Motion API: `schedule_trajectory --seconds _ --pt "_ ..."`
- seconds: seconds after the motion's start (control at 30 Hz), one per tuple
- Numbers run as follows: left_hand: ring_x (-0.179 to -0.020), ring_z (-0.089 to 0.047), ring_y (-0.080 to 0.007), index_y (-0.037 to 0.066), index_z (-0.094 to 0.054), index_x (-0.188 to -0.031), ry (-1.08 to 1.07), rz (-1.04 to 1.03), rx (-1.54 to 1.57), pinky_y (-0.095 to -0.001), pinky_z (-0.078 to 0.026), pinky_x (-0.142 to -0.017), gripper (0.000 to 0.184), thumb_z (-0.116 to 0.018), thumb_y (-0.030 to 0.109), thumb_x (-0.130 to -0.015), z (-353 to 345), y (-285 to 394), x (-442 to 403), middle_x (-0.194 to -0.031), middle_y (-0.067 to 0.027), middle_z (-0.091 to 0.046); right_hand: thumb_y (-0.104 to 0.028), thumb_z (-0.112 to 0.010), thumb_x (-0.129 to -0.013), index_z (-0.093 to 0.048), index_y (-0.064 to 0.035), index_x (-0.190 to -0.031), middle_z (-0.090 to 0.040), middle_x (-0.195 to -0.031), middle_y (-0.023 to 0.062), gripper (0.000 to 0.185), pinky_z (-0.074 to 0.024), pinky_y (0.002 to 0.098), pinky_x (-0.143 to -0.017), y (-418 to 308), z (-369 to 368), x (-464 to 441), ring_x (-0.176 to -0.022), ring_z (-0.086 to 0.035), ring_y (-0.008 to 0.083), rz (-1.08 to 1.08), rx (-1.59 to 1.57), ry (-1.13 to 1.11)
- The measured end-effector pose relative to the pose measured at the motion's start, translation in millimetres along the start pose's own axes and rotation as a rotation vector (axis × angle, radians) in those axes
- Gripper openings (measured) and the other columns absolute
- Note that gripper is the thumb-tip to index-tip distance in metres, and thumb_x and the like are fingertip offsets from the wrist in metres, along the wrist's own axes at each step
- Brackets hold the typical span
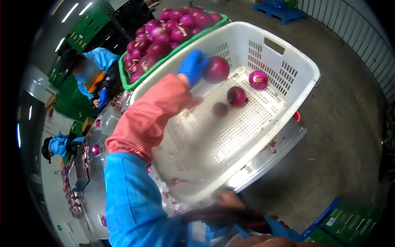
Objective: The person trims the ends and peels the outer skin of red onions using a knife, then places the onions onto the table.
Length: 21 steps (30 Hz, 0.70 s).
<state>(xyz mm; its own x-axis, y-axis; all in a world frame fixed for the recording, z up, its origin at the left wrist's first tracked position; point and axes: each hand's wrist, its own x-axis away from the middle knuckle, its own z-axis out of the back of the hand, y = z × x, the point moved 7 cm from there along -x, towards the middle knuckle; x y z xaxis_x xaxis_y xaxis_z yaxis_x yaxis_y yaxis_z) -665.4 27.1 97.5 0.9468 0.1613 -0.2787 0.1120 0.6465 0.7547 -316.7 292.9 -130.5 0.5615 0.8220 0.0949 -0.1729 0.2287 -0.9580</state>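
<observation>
Over the far side of the white plastic basket [288,53], my left hand [194,67], in a blue glove, has its fingers against a large red onion [217,69]. Its arm wears a red checked cuff over a blue sleeve. Two more red onions, one in the middle [236,96] and one farther right [258,80], are inside the basket on its slotted floor. My right hand [230,201] is a blur by the basket's near edge, low in view; its fingers cannot be made out.
A green crate [127,85] heaped with red onions stands behind the basket. Under the basket is a metal table [263,158] with onion skins. Two people in blue work at the left, one [98,57] nearer. Green crates [349,222] stand at the lower right.
</observation>
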Motion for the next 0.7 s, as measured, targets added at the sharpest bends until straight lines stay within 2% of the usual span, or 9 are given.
schedule_trajectory --seconds 0.1,0.2,0.23,0.27,0.43,0.57,0.63,0.67,0.7 --pt "-0.092 -0.063 -0.0191 0.007 -0.052 -0.105 0.021 0.322 0.450 -0.0445 -0.057 -0.081 0.012 -0.054 0.015 -0.097 66 35 76 -0.107 -0.0098 -0.063 -0.020 -0.066 -0.083 -0.062 -0.0042 -0.091 -0.063 -0.083 0.0157 0.018 -0.0513 0.0412 -0.066 -33 3 1 -0.074 -0.064 0.0341 0.145 0.173 0.133" --pt "-0.098 -0.064 -0.0248 0.005 -0.052 -0.105 -0.185 0.294 0.801 -0.0479 -0.056 -0.084 0.013 -0.051 0.015 -0.098 107 53 163 -0.110 -0.0134 -0.063 -0.013 -0.068 -0.079 -0.063 -0.0059 -0.092 -0.062 -0.080 0.0117 0.015 -0.0509 0.0384 -0.064 -141 11 -3 -0.072 -0.064 0.0316 0.360 0.316 0.129" --pt "-0.101 -0.064 -0.0269 0.005 -0.052 -0.105 -0.180 0.308 0.899 -0.0486 -0.056 -0.085 0.013 -0.050 0.015 -0.098 119 52 193 -0.111 -0.0140 -0.063 -0.009 -0.068 -0.078 -0.063 -0.0057 -0.094 -0.062 -0.080 0.0108 0.016 -0.0507 0.0364 -0.063 -137 -2 -6 -0.072 -0.064 0.0297 0.359 0.265 0.143" --pt "-0.096 -0.067 -0.0238 -0.004 -0.062 -0.110 -0.127 0.302 0.893 -0.0390 -0.056 -0.084 0.029 -0.053 0.020 -0.096 132 58 224 -0.103 -0.0133 -0.068 -0.005 -0.068 -0.077 -0.063 -0.0055 -0.095 -0.062 -0.079 0.0100 0.019 -0.0505 0.0344 -0.062 -133 -15 -8 -0.071 -0.065 0.0277 0.360 0.213 0.157" --pt "-0.099 -0.065 -0.0265 -0.003 -0.059 -0.114 0.027 0.451 1.073 -0.0433 -0.054 -0.088 0.033 -0.057 0.023 -0.093 166 28 376 -0.106 -0.0156 -0.066 0.004 -0.068 -0.076 -0.054 -0.0002 -0.117 -0.059 -0.075 0.0056 0.043 -0.0486 0.0264 -0.063 -159 -63 -26 -0.071 -0.062 0.0129 0.157 -0.240 0.206" --pt "-0.101 -0.064 -0.0315 0.001 -0.058 -0.108 0.114 0.532 1.234 -0.0471 -0.053 -0.089 0.025 -0.054 0.022 -0.095 155 4 469 -0.110 -0.0166 -0.063 -0.020 -0.074 -0.082 -0.031 0.0026 -0.140 -0.062 -0.099 0.0092 0.075 -0.0487 0.0278 -0.079 -184 -84 -54 -0.094 -0.061 0.0145 0.198 -0.575 0.281" --pt "-0.108 -0.060 -0.0334 0.004 -0.055 -0.111 0.165 0.627 1.223 -0.0494 -0.054 -0.087 0.027 -0.055 0.025 -0.095 142 -14 510 -0.115 -0.0173 -0.060 -0.033 -0.076 -0.079 -0.036 0.0005 -0.141 -0.050 -0.134 0.0145 0.081 -0.0389 0.0369 -0.103 -199 -87 -66 -0.117 -0.054 0.0240 0.321 -0.478 0.242" --pt "-0.109 -0.060 -0.0334 0.004 -0.054 -0.113 0.152 0.632 1.258 -0.0495 -0.054 -0.086 0.028 -0.055 0.026 -0.095 136 -13 521 -0.118 -0.0174 -0.059 -0.037 -0.077 -0.079 -0.036 0.0008 -0.141 -0.052 -0.133 0.0145 0.083 -0.0339 0.0366 -0.107 -197 -92 -68 -0.123 -0.050 0.0234 0.252 -0.246 0.223" --pt "-0.110 -0.059 -0.0333 0.004 -0.054 -0.115 0.136 0.637 1.293 -0.0496 -0.054 -0.086 0.030 -0.054 0.026 -0.095 130 -13 529 -0.121 -0.0174 -0.057 -0.039 -0.076 -0.079 -0.043 0.0023 -0.135 -0.058 -0.126 0.0148 0.077 -0.0383 0.0344 -0.103 -196 -100 -72 -0.118 -0.054 0.0220 0.216 -0.366 0.116"
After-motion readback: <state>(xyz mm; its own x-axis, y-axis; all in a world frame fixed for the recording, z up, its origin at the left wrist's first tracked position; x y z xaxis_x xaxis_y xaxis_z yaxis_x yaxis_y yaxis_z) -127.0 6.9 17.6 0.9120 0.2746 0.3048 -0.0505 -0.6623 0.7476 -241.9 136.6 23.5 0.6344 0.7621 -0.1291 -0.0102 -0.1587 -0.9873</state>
